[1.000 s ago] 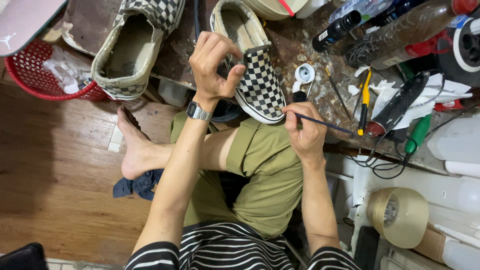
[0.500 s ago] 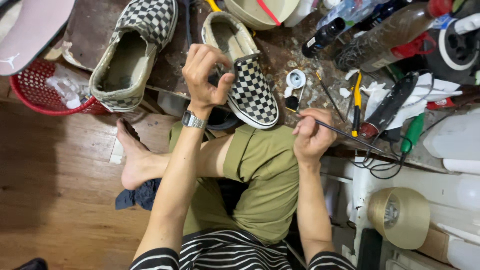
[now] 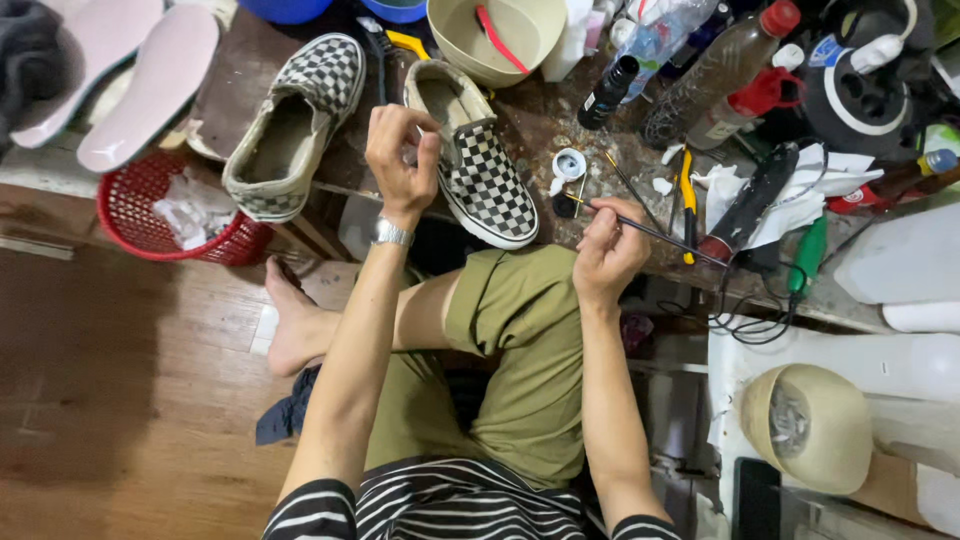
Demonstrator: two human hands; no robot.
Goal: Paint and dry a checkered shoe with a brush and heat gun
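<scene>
Seen from above, seated at a cluttered, stained wooden workbench (image 3: 540, 125). Left hand (image 3: 402, 160) raised at 12 o'clock of centre, fingers pinched on the heel rim of a black-and-white checkered canvas slip-on shoe (image 3: 478, 168) resting on the bench edge; the exact grip point masked by the knuckles. Right hand (image 3: 608, 250) at 2 o'clock of the bent knee, clenched around a thin dark-handled brush (image 3: 650, 232), shaft running toward 4 o'clock, tip toward 10 o'clock beside a small white open pot (image 3: 569, 163); bristles too small to make out. Second checkered slip-on shoe (image 3: 300, 120) at 10 o'clock of the left hand, well apart from the first, toe pointing to 1 o'clock. Red plastic mesh basket (image 3: 150, 215) at 9 o'clock, partly under the bench edge, holding crumpled white paper. Two pale pink insoles (image 3: 150, 85) at 10 o'clock, cut off by the frame. Beige round bowl (image 3: 495, 35) at 12 o'clock, with a red-handled tool inside, its rim cropped. Brown plastic bottle with red cap (image 3: 720, 65) lying at 1 o'clock. Roll of tan tape (image 3: 810, 425) at 4 o'clock. Bare foot (image 3: 295, 320) on the wooden floor at 8 o'clock.
</scene>
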